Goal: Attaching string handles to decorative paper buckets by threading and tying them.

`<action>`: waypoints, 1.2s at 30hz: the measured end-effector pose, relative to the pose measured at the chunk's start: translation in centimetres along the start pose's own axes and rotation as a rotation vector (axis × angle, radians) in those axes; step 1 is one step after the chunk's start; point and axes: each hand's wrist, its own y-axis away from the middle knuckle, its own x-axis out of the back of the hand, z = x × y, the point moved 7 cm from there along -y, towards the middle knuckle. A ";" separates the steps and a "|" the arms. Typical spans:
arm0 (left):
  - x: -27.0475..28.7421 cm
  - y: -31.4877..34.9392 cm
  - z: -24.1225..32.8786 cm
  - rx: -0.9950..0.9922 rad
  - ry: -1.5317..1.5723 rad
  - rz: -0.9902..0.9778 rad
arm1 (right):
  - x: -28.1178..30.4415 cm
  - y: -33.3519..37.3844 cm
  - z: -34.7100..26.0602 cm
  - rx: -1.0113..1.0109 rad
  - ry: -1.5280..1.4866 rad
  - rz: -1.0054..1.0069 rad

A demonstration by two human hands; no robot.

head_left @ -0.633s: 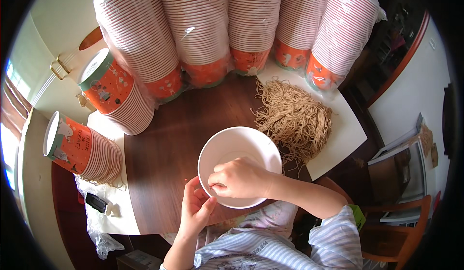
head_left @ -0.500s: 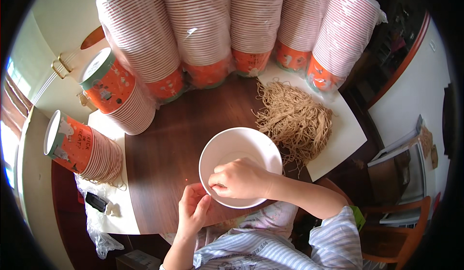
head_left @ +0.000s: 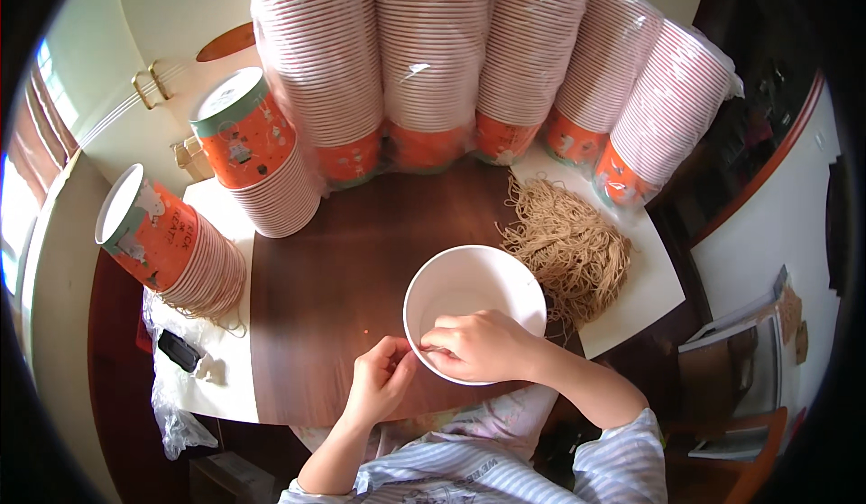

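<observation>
A white-lined paper bucket [head_left: 460, 278] stands near the table's front edge, its mouth facing up. My right hand [head_left: 483, 346] reaches over its rim, with fingers pinched together inside by the left wall. Outside that same wall, my left hand [head_left: 379, 379] has its thumb and fingertips closed together, touching the bucket near the rim. Whatever thin thing either pinch may hold is too small to make out. A loose heap of tan paper cords [head_left: 573, 251] lies just beyond the bucket to the right.
Tall plastic-wrapped stacks of nested buckets [head_left: 428, 62] line the table's far side. Two shorter upturned orange stacks stand at the left, one farther back [head_left: 248, 143] and one nearer [head_left: 171, 242] with cords under it. A black tray-like object [head_left: 179, 351] lies on plastic at the left edge.
The whole view has shifted, so things sit farther right in it. My left fingertips have drawn together at the bucket's wall. My right hand stays inside near the left rim.
</observation>
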 end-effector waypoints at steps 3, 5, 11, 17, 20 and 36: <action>0.3 -0.1 -0.1 -0.035 -0.002 0.025 | 0.0 -0.2 0.0 0.006 0.005 0.001; 0.8 -0.1 0.4 -0.047 -0.039 0.075 | 0.0 -0.3 0.2 0.008 -0.003 0.000; 0.9 0.0 1.9 -0.152 -0.198 0.074 | 0.1 -0.9 0.4 -0.012 0.005 0.011; 0.7 0.0 2.7 -0.203 -0.307 0.099 | 0.1 -1.0 0.8 -0.061 -0.008 0.041; 0.7 0.1 2.7 -0.215 -0.344 0.105 | -0.2 -0.9 0.6 -0.045 -0.036 0.037; 0.6 0.0 2.7 -0.236 -0.353 0.081 | 0.0 -0.7 0.5 -0.077 -0.096 0.014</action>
